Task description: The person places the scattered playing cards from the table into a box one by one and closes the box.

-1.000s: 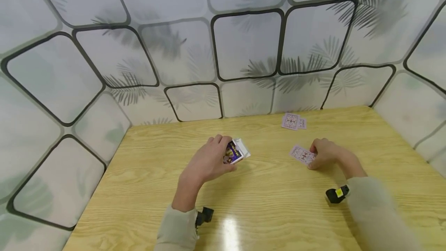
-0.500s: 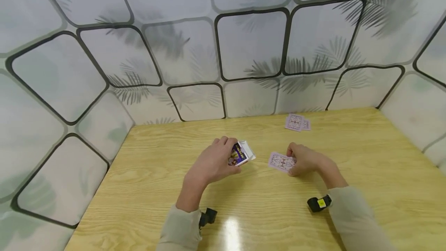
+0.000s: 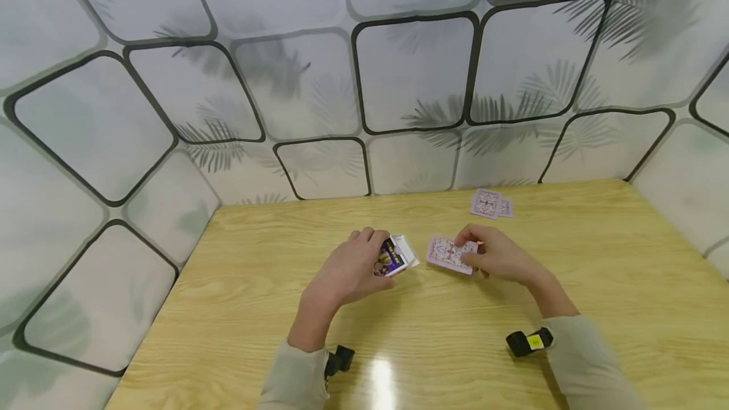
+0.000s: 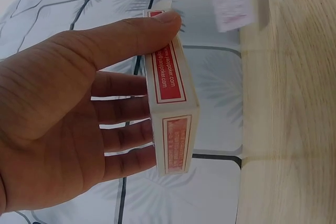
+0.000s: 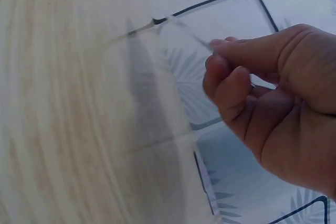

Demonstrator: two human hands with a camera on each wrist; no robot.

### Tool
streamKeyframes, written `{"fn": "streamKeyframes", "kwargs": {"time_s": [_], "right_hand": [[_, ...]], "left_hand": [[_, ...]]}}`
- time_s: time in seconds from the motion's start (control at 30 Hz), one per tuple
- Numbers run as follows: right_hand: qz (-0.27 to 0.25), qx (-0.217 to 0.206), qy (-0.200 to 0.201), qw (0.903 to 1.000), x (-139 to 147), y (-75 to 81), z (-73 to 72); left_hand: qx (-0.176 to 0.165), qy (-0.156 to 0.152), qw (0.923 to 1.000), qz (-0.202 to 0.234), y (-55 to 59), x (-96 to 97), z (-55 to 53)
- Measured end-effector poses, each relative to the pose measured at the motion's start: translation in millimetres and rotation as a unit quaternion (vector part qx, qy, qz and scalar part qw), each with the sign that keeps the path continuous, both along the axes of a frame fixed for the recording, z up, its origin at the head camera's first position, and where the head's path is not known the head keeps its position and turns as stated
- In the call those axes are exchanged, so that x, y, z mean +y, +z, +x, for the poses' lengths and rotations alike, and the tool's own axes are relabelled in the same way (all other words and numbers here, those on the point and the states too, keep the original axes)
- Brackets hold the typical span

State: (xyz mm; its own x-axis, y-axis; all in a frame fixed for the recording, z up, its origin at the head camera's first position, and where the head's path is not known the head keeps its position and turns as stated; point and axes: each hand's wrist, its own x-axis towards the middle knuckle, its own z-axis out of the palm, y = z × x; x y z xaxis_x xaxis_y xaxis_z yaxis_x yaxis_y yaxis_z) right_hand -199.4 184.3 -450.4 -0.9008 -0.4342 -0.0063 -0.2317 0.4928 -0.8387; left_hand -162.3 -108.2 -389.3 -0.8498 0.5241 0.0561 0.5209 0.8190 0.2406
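My left hand (image 3: 348, 269) grips a playing-card box (image 3: 390, 257) between thumb and fingers, above the table. The box's open white flap points right, toward the other hand. The left wrist view shows the white-and-red edge of the card box (image 4: 169, 77), thumb on one side and fingers on the other. My right hand (image 3: 501, 255) pinches a playing card (image 3: 447, 253) by its right end, pink patterned back up, just right of the box and apart from it. In the right wrist view my right hand (image 5: 273, 87) has its fingertips pressed together; the card shows only as a thin edge.
Several pink-backed playing cards (image 3: 486, 203) lie overlapping at the back right of the wooden table (image 3: 256, 309). A patterned fabric wall (image 3: 410, 74) rises behind the table and along both sides. Each wrist wears a small black camera (image 3: 526, 341).
My right hand has carried the card leftward toward the box and lifted it, tilting it slightly. The left hand still holds the box in nearly the same place.
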Motion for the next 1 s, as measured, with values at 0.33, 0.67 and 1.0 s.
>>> {"fn": "streamKeyframes", "kwargs": {"time_s": [0.33, 0.67, 1.0], "right_hand": [[-0.056, 0.084, -0.018, 0.9948, -4, 33.0, 15.3], [-0.075, 0.148, -0.006, 0.9861, -21, 59.3, 42.5], [-0.079, 0.15, -0.03, 0.9851, -27, 64.4, 50.8]], "left_hand": [[0.0, 0.003, 1.0, 0.004, -1.6, 1.3, 0.5], [0.023, -0.025, 0.9993, 0.015, -0.4, 4.4, 1.7], [0.054, -0.051, 0.997, 0.021, 1.1, 5.3, 4.8]]}}
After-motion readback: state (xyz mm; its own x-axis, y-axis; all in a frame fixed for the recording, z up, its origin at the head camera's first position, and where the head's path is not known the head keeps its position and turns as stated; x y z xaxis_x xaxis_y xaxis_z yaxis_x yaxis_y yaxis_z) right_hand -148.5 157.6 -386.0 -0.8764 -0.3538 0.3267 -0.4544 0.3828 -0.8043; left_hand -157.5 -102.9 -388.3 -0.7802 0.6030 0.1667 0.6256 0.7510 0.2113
